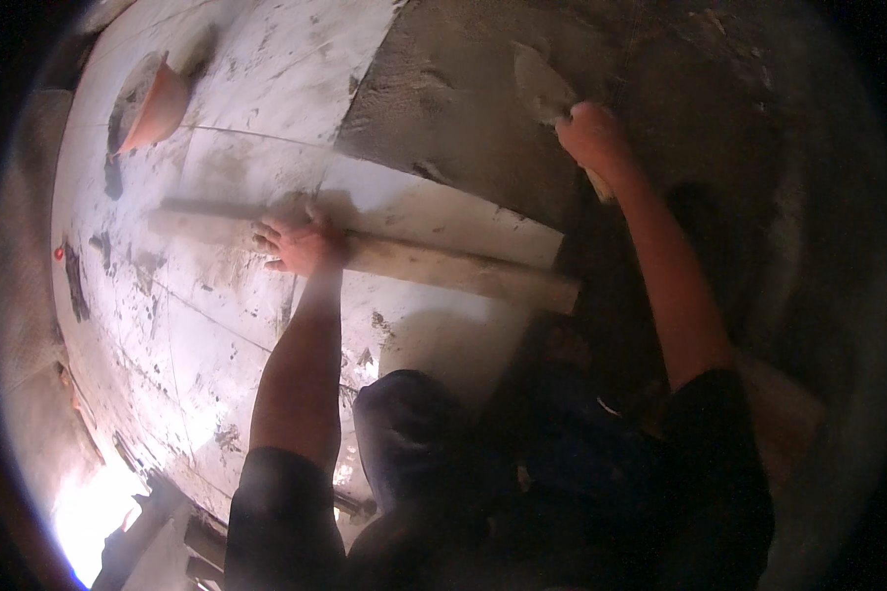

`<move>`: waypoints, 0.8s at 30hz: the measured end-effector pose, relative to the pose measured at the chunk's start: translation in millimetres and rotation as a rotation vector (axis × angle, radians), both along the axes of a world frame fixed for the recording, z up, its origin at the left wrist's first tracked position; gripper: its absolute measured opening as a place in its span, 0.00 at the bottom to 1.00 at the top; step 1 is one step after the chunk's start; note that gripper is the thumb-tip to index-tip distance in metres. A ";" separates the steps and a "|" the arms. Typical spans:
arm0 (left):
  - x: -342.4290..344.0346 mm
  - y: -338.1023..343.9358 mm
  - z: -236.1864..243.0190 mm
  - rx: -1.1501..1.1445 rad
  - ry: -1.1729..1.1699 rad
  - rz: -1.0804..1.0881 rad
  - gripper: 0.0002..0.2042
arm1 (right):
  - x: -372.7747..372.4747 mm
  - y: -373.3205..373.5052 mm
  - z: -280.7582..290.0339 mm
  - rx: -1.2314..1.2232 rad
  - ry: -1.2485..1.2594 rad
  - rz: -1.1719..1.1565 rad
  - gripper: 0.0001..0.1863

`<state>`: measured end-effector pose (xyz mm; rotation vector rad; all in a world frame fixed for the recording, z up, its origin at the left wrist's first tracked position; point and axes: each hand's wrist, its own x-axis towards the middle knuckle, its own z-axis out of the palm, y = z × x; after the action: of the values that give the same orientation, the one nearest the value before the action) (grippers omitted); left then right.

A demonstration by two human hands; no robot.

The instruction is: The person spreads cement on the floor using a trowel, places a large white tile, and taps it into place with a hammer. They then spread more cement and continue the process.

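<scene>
My left hand (306, 244) lies with its fingers spread on a long straight wooden board (463, 273). The board rests across pale, smeared floor tiles (414, 205), and its right end reaches the edge of the dark ground. My right hand (598, 143) is closed round the handle of a trowel (542, 85). Its pointed blade aims up and left, over or against a dark grey layer of what looks like wet mortar (434, 103); whether they touch, I cannot tell.
An orange-pink bowl-shaped thing (160, 108) sits tilted on the tiles at the far left. Bright light (94, 517) glares at the lower left. My knee (404, 424) is close behind the board. A small red object (59, 253) lies by the left edge.
</scene>
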<state>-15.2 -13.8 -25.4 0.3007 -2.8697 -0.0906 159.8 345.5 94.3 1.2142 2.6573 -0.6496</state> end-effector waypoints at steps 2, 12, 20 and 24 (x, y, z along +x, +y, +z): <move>-5.5 -6.8 -5.8 -0.050 -0.089 -0.015 0.48 | 28.7 -6.4 36.2 -0.140 -0.090 -0.081 0.21; -29.0 -12.4 -20.9 -0.036 0.014 -0.011 0.51 | 83.0 -26.1 65.9 -0.590 0.696 -0.143 0.16; 2.2 -9.8 9.3 0.141 -0.059 -0.091 0.44 | 225.5 -87.1 76.6 -0.479 0.628 -0.829 0.18; 34.9 6.2 11.7 0.171 -0.036 -0.055 0.42 | 402.2 -103.3 52.2 0.426 0.622 -0.433 0.21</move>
<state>19.7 -7.6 -13.7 0.2576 -2.9118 -0.3455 562.1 242.2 146.5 2.0292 3.1677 -0.6088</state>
